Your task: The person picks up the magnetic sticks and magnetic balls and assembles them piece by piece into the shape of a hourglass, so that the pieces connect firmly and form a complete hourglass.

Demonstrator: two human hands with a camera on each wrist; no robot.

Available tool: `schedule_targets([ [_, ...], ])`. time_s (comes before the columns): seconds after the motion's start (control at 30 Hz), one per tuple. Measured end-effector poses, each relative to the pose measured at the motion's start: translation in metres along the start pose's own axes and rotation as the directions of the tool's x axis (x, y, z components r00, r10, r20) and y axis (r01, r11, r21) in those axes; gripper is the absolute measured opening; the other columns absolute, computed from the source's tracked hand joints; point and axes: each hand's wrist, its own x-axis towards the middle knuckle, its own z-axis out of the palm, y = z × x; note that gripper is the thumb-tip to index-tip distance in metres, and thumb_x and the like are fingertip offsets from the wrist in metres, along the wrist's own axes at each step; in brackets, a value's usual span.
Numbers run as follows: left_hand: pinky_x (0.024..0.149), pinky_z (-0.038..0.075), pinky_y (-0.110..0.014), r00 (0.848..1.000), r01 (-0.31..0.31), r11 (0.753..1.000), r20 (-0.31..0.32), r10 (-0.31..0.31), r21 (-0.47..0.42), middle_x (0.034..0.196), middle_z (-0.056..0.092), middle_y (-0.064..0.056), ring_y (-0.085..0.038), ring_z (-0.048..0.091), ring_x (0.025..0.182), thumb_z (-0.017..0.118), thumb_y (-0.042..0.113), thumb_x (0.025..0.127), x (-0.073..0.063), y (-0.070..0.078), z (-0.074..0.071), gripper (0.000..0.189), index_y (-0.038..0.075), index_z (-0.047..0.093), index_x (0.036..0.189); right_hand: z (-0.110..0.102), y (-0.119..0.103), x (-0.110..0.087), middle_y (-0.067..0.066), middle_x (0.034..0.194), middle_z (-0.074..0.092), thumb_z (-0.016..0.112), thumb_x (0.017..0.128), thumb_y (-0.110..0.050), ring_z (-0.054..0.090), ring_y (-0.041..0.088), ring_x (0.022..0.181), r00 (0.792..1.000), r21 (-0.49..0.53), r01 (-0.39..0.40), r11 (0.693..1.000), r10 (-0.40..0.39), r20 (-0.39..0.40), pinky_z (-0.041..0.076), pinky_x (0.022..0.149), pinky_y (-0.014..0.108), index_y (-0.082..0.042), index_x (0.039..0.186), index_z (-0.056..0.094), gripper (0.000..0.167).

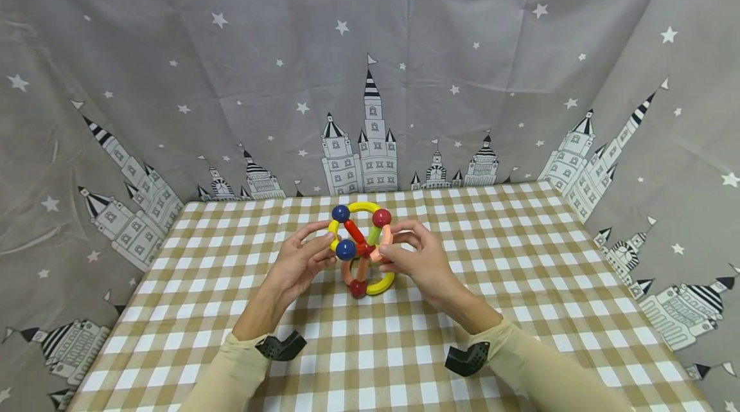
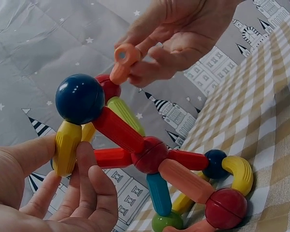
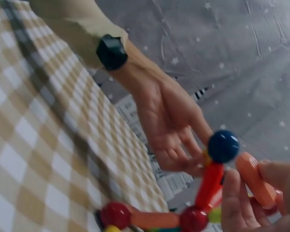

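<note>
A ball-and-stick building toy of coloured rods and balls stands on the cloth, a red ball (image 2: 150,154) at its centre joining several straight rods. My left hand (image 1: 293,267) pinches a yellow curved rod (image 2: 66,147) between thumb and fingers, just below a blue ball (image 2: 80,99). With thumb and fingertips, my right hand (image 1: 426,265) holds an orange curved rod (image 3: 255,180). One end of this rod is right at the upper red ball (image 1: 381,217); its other end, showing a round hole, points free. Lower down are another red ball (image 2: 226,208) and a green ball (image 2: 167,221).
A brown-and-white checked cloth (image 1: 520,309) covers the table under the toy. Behind and at both sides hangs a grey curtain (image 1: 462,26) printed with castles and stars. Black devices (image 1: 281,346) are worn on both wrists.
</note>
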Motion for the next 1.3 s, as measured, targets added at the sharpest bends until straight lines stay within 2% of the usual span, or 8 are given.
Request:
schedule_targets([
  [0.23, 0.076, 0.058, -0.028, 1.0, -0.001, 1.0, -0.006, 0.001, 0.02, 0.101, 0.073, -0.005, -0.017, 0.072, 0.082, 0.072, 0.017, 0.098, 0.0, -0.002, -0.001, 0.053, 0.008, 0.048, 0.145, 0.019, 0.011, -0.001, 0.02, 0.119, 0.055, 0.074, 0.093, -0.002, 0.073, 0.027, 0.088, 0.996, 0.058, 0.044, 0.997, -0.039, -0.074, 0.06, 0.08, 0.04, -0.004, 0.124, 0.049, 0.039],
  [0.4, 0.075, 0.058, -0.028, 1.0, -0.009, 1.0, -0.009, 0.009, 0.022, 0.099, 0.073, -0.006, -0.018, 0.072, 0.081, 0.072, 0.016, 0.098, 0.001, -0.003, -0.001, 0.051, 0.008, 0.05, 0.144, 0.027, 0.014, -0.001, 0.024, 0.123, 0.053, 0.073, 0.093, 0.002, 0.073, 0.024, 0.088, 0.993, 0.093, 0.08, 0.992, -0.071, -0.094, 0.06, 0.081, 0.038, -0.003, 0.123, 0.045, 0.041],
  [0.8, 0.08, 0.059, -0.03, 0.999, 0.007, 0.998, -0.044, -0.005, 0.061, 0.108, 0.072, -0.011, -0.019, 0.072, 0.083, 0.076, 0.02, 0.095, 0.001, -0.001, 0.0, 0.056, 0.009, 0.051, 0.144, 0.031, 0.012, -0.003, 0.023, 0.124, 0.054, 0.074, 0.093, 0.001, 0.073, 0.026, 0.092, 0.992, 0.091, 0.066, 0.994, -0.056, -0.116, 0.06, 0.082, 0.037, -0.002, 0.122, 0.045, 0.041],
  [1.3, 0.079, 0.059, -0.031, 0.999, -0.03, 0.997, -0.032, 0.032, 0.065, 0.101, 0.069, -0.006, -0.017, 0.072, 0.081, 0.074, 0.015, 0.097, -0.002, 0.004, 0.003, 0.054, 0.006, 0.05, 0.144, 0.032, 0.016, -0.001, 0.024, 0.126, 0.054, 0.075, 0.093, -0.001, 0.072, 0.025, 0.093, 0.991, 0.125, 0.08, 0.989, -0.065, -0.118, 0.059, 0.084, 0.037, -0.002, 0.122, 0.044, 0.042],
])
